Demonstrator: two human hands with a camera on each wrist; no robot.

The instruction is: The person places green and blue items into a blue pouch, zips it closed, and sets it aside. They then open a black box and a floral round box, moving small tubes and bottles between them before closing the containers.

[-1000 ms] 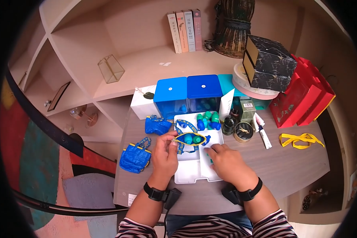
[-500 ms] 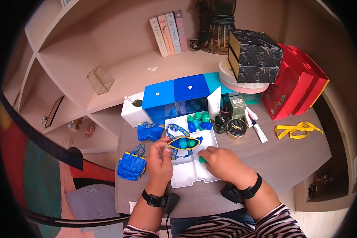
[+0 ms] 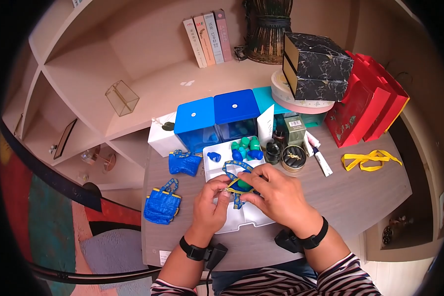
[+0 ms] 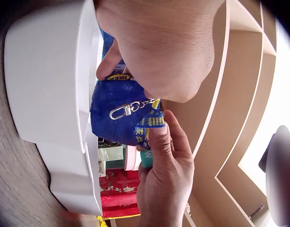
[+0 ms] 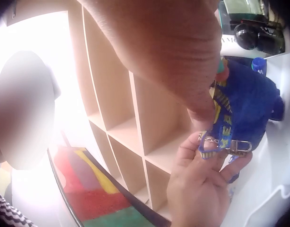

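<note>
My left hand (image 3: 211, 206) pinches the yellow-edged rim of a small blue bag (image 4: 119, 106) by its zip end. From this end hangs a metal clasp (image 4: 122, 111), plain in the left wrist view. At the bag's mouth, my right hand (image 3: 287, 196) has thumb and fingers around a small green capsule (image 3: 242, 183); white lettering shows on the green in the left wrist view. Patterned straps (image 3: 238, 167) loop out from the bag. Below both hands lies a white divided tray (image 3: 230, 224), with green and blue capsules (image 3: 246, 148) grouped at its far right and a blue one (image 3: 213, 157) at far left.
Two more small blue bags, one farther (image 3: 184, 164) and one nearer (image 3: 162, 207), lie left of the tray. Blue lidded boxes (image 3: 195, 116) stand behind it. Jars (image 3: 293, 158), a tube (image 3: 323, 164), a yellow ribbon (image 3: 371, 161) and red paper bags (image 3: 357, 103) occupy the right side.
My right hand has picked a green capsule from the tray and brought it left and up to the bag's mouth. The bag has moved slightly right and toward me, uncovering a blue capsule.
</note>
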